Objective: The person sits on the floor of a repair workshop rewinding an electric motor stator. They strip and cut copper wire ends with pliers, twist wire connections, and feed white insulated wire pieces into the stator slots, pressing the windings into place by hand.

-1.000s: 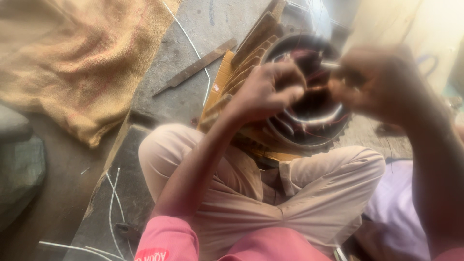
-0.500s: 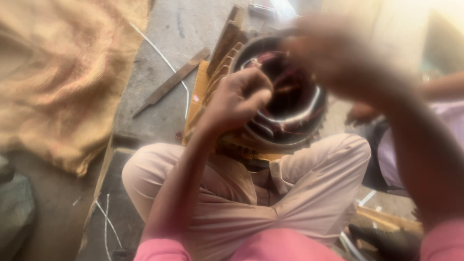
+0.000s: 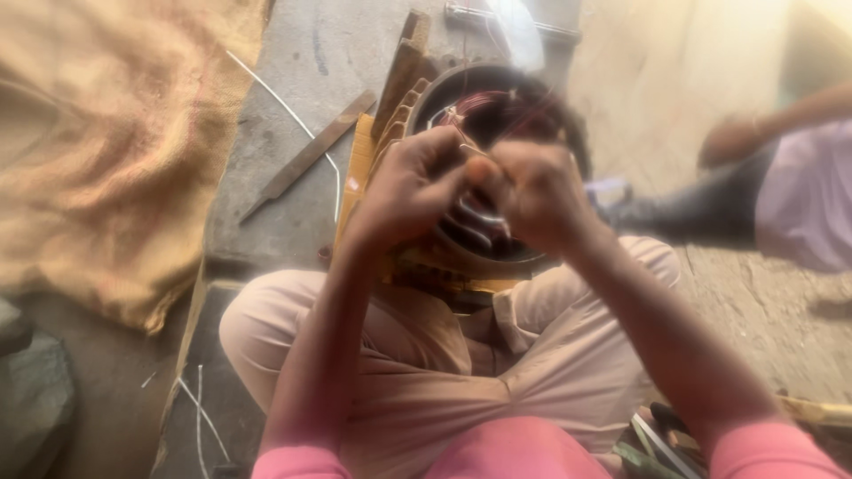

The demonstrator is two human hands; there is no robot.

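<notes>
at frame centre, both hands, left (image 3: pixel 410 188) and right (image 3: pixel 539 197), are pinched together on thin wire (image 3: pixel 470 155) above the motor (image 3: pixel 484 133); overpulled, it could be snapped.

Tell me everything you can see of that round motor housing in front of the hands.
The round motor housing is a dark metal ring, open toward the camera, with reddish copper-coloured windings and pale strips inside. It lies tilted against the person's crossed legs, flanked on its left by yellowish wooden pieces. The left hand and right hand meet over its opening, hiding its lower half. Blur hides finer detail.
</notes>
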